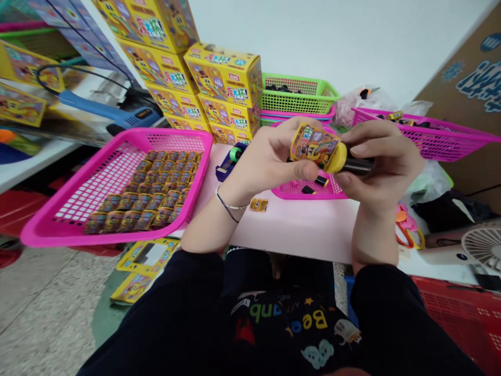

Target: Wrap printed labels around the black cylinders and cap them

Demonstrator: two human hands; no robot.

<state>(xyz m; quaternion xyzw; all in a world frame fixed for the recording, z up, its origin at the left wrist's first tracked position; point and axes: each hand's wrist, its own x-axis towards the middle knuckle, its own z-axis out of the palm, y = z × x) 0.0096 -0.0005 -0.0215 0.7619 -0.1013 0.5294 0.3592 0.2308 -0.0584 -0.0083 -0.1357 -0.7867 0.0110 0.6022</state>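
My left hand (pixel 274 154) is closed around a small yellow toy with a printed label (pixel 317 149), held up over the pink table. My right hand (pixel 381 164) grips a dark cylindrical part (pixel 358 165) that meets the toy's yellow end. Below the hands, a shallow pink basket (pixel 289 192) holds two small black-and-yellow pieces (pixel 321 181). A large pink basket (pixel 78 232) at the left holds several rows of the same labelled toys (pixel 148 198).
Stacked yellow printed boxes (pixel 225 78) stand behind, with a green basket (pixel 299 94) and another pink basket (pixel 434 136) at the back right. A tape dispenser (pixel 230 159) and a small loose label (pixel 259 204) lie on the table (pixel 297 230). A small fan (pixel 483 245) sits at the right.
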